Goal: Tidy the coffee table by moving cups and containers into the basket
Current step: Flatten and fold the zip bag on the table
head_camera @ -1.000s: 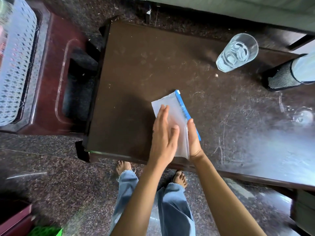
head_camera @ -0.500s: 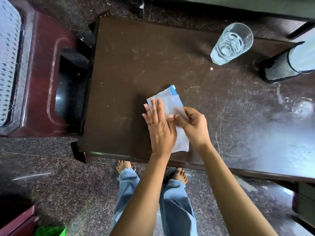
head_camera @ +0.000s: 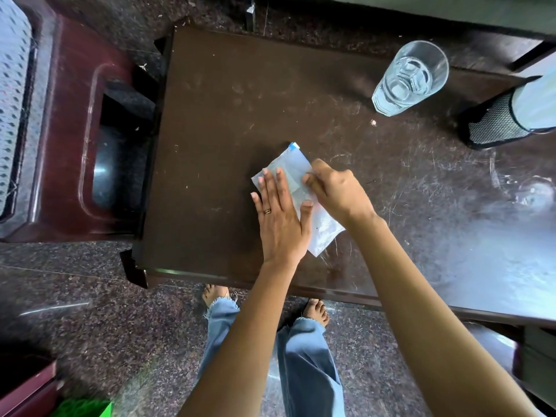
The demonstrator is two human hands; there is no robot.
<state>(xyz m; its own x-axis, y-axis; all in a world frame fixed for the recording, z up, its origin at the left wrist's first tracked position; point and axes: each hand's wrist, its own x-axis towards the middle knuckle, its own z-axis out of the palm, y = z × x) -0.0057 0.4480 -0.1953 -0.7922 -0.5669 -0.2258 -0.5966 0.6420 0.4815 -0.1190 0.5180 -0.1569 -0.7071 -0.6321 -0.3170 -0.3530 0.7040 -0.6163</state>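
Observation:
A clear plastic zip bag (head_camera: 293, 173) with a blue strip lies folded on the dark brown coffee table (head_camera: 228, 121). My left hand (head_camera: 281, 219) presses flat on its left part, fingers straight. My right hand (head_camera: 337, 191) has its fingers curled and pinches the bag's folded right edge. A clear drinking glass (head_camera: 410, 78) stands upright at the table's far right. A white lattice basket (head_camera: 13, 55) sits on a maroon stool at the far left, partly out of frame.
A black mesh holder (head_camera: 496, 121) with a pale cylinder in it leans at the right edge. The maroon plastic stool (head_camera: 69, 130) stands left of the table. A green object (head_camera: 84, 409) lies on the speckled floor at bottom left. My bare feet stand at the table's near edge.
The bag has been folded over from its right side; the blue strip is now mostly tucked under. My right hand moved onto the bag and curled; my left hand flattened on it.

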